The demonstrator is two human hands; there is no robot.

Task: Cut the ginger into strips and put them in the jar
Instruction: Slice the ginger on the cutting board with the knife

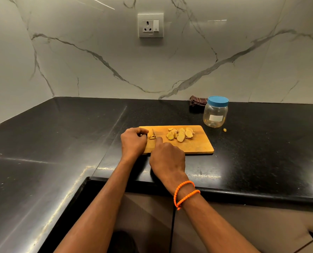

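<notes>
Your right hand point(167, 157) grips knife point(154, 138), blade down on wooden cutting board point(194, 146), frame centre. Your left hand point(133, 141), fingers curled, pins small ginger piece point(152, 137) beside blade. Ginger slices point(180, 135) piled mid-board. Blue-lidded jar point(215, 112) closed, upper right of board.

Pale ginger slices point(180, 134) heaped on board; blue-lidded clear jar point(215, 111) upright beyond.

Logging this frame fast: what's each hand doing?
Left hand: pinching the ginger piece on the cutting board.
Right hand: gripping the knife.
</notes>
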